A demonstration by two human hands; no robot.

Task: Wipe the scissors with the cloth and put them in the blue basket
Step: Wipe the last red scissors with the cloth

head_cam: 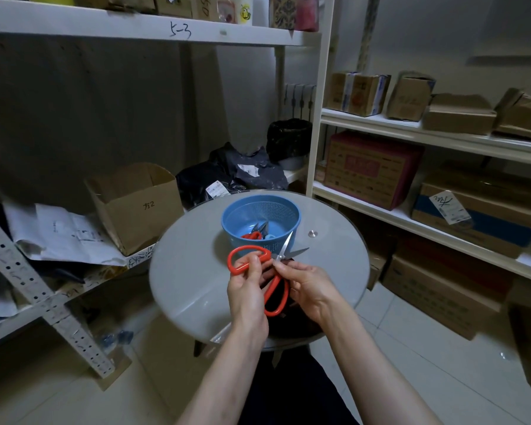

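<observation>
Both bare forearms reach forward from the bottom of the view and meet over the near half of a round grey table point(181, 271). The left hand point(247, 291) is raised with its fingers curled shut around the lower bar of one red handle loop of the scissors point(267, 271), the thumb pressing on the loop from the near side. The right hand point(308, 286) sits just beside it, its thumb and forefinger pinched together at the pivot where the blades begin, while the other red loop hangs down between the two palms. Something dark shows beneath the hands, but whether it is the cloth cannot be told. The scissors are open, their two steel blades spread in a V that points away from the person, the tips reaching up to the near wall of the blue basket point(285, 210). The basket stands on the far half of the table and already holds a few small tools with red and grey parts. A small metal knob point(312, 233) sits on the tabletop to the right of the basket. Around the table are white shelves point(411, 130) loaded with cardboard boxes point(457, 116), an open carton point(135, 207) on the left, loose papers, and dark plastic bags point(227, 176) behind, over a pale tiled floor.
</observation>
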